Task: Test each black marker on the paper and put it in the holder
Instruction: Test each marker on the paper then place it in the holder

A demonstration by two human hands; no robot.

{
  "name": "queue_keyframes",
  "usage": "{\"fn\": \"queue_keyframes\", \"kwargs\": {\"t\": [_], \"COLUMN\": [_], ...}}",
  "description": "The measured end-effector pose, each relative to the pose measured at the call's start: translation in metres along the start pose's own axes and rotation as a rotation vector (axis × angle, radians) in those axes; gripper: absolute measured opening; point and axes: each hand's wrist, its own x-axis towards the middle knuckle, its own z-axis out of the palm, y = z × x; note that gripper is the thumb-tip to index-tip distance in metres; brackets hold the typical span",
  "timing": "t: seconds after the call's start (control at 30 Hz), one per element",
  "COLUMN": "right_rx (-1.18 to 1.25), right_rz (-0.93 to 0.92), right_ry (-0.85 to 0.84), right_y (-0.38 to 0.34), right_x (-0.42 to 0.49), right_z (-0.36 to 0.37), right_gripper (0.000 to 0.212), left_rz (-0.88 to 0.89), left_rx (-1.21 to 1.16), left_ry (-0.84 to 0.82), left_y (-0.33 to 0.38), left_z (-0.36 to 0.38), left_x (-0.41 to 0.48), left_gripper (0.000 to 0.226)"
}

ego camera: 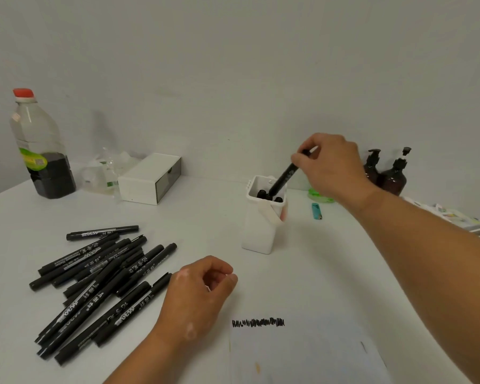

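White paper [311, 353] lies nearest on the table [330, 259], in front of the holder [261, 228], with a black zigzag scribble [258, 322] along its far edge. Just left of that scribble the left hand [197, 295] rests on the table, its grip loose, fingers lightly curled and holding nothing. A pile of black markers [100, 278] sprawls to the holder's front left, capped and crossing one another, the nearest ones touching or passing under the left hand.

The holder, a tall white box with an open top, stands upright farther back, about midway across the table. Several black marker ends show inside its opening. A further black marker [284, 177] leans out of it, its lower end inside the opening and its upper end tilted up to the right. The right hand [330, 164] hangs above and just right of the holder, its grip pinching the top of that marker between fingertips and thumb.

Right of the holder lies a small teal lighter [316, 211], and behind that a green object [320, 195] partly hidden by the wrist. Two dark pump bottles [394, 176] stand farther right against the wall. Back left of the holder sits a white drawer box [150, 178], and beyond it a big clear bottle [39, 145] with a red cap and dark liquid.
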Motion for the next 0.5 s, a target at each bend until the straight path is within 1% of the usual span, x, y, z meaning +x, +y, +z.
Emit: {"fn": "queue_keyframes", "kwargs": {"t": [0.13,0.23,0.3,0.4,0.5], "right_rx": [-0.17,-0.243,-0.269,-0.299,-0.265], "right_rz": [-0.023,-0.019,0.008,0.04,0.054], "right_ry": [-0.146,-0.244,-0.274,-0.32,-0.308], "right_y": [0.009,0.01,0.01,0.011,0.014], "right_x": [0.002,-0.001,-0.001,-0.001,-0.005], "right_z": [0.034,0.047,0.051,0.053,0.053], "right_gripper": [0.008,0.006,0.011,0.026,0.028], "left_rz": [0.046,0.061,0.066,0.068,0.071], "left_rx": [0.064,0.08,0.081,0.082,0.083], "left_ry": [-0.035,-0.054,-0.057,-0.058,-0.062], "left_y": [-0.003,-0.004,-0.004,-0.005,-0.005], "left_z": [0.003,0.004,0.003,0.002,0.002], "left_x": [-0.001,-0.001,0.0,0.001,0.001], "left_gripper": [0.008,0.009,0.009,0.009,0.009]}}
